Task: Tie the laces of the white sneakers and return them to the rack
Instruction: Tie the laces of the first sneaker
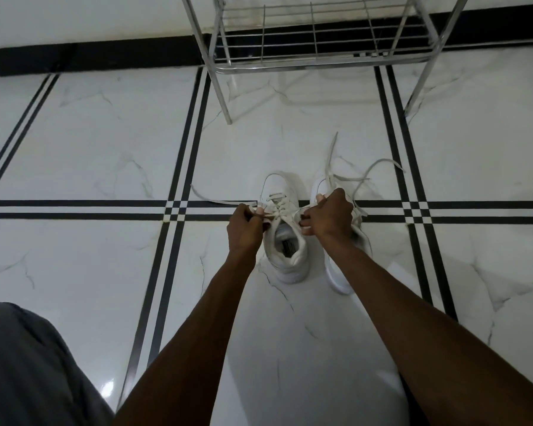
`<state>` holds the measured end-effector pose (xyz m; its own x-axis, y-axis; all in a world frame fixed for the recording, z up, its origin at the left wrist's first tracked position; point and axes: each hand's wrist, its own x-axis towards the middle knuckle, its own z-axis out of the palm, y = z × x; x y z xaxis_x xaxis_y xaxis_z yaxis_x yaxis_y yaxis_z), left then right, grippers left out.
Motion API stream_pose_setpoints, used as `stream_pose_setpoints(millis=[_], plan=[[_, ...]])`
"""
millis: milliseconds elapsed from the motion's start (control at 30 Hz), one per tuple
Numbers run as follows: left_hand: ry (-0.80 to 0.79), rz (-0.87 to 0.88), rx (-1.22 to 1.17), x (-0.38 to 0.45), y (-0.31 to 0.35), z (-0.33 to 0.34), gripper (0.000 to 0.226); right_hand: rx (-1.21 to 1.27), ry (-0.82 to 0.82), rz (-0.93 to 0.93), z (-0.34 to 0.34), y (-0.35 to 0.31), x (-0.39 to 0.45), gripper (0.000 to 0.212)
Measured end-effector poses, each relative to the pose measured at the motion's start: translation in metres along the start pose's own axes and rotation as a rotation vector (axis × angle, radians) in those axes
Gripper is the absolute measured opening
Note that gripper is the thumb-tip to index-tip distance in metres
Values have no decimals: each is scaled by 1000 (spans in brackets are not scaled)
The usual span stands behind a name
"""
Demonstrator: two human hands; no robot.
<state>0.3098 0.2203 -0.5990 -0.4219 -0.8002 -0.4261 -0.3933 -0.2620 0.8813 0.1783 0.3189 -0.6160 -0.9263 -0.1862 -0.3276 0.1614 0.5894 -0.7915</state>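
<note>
The left hand [246,222] and right hand [330,214] are each pinching a lace end of the left sneaker [285,232], standing beside the right sneaker [350,241] on the tiled floor [105,142], before a metal rack [320,41].

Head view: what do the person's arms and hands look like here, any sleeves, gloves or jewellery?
Both forearms are bare to the bottom edge of the frame, with no sleeve in view. The left hand and the right hand wear no gloves, and no watch, bracelet or ring shows. The fingernails look painted dark, though they are too small to be sure. Grey fabric clothing fills the lower left corner.
</note>
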Motion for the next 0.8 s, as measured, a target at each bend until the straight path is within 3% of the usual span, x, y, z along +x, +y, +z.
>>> stream_pose_setpoints(millis=[167,300,467,800], plan=[[-52,62,20,-3,-6,-4,46,126,-89,-103,-11,-17,-12,21],[-70,65,0,-4,0,-2,28,192,-386,-45,-24,-31,-6,31],[-73,22,-31,-8,5,5,34,89,-593,-73,-26,-25,-8,26],[97,200,230,-5,-1,17,35,-315,-396,-289,-9,-35,-16,33]])
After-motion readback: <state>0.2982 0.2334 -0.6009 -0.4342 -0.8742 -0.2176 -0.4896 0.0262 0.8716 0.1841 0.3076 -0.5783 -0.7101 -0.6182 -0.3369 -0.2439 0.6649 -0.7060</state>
